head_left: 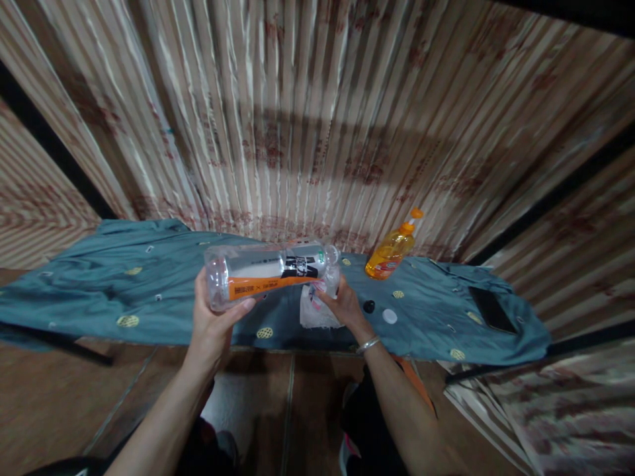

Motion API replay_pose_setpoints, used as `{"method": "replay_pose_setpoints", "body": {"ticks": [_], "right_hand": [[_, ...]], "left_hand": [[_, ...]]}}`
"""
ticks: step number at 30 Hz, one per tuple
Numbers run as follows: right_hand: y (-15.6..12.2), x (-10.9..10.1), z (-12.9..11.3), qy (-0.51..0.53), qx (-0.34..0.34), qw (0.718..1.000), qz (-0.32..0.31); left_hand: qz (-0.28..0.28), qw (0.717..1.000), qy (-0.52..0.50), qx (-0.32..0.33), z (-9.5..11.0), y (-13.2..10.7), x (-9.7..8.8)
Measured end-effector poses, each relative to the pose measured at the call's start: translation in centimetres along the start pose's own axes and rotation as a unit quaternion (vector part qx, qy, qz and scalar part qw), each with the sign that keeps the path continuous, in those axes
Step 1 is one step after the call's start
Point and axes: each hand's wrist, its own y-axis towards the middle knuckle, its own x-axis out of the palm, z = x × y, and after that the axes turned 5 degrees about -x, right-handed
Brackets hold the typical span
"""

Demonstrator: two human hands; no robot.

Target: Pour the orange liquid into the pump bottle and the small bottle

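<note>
A large clear plastic bottle (262,270) with an orange, black and silver label lies sideways in the air above the cloth, its neck to the right. My left hand (214,317) is closed around its base end, thumb along the lower side. Below the neck, my right hand (344,304) pinches a thin, whitish see-through plastic bag (319,312) with pink marks. The bag hangs under the bottle's neck end, against the cloth. Whether the right fingers also touch the bottle is hidden. A bracelet circles my right wrist.
A blue-green patterned cloth (169,284) covers the narrow table. To the right stand an orange pump bottle of liquid (389,254), a small black cap (369,306), a white round lid (389,317) and a dark phone (491,309). A striped curtain (297,132) hangs behind.
</note>
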Motion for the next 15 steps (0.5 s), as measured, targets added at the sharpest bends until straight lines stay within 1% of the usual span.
{"method": "replay_pose_setpoints", "body": {"ticks": [5, 15], "right_hand": [[-0.03, -0.04, -0.06, -0.003, 0.003, 1.000, 0.003], [0.03, 0.16, 0.15, -0.009, -0.004, 1.000, 0.009]], "left_hand": [[0.000, 1.000, -0.015, -0.020, 0.20, -0.13, 0.14], [0.002, 1.000, -0.014, -0.022, 0.04, -0.05, -0.10]]}}
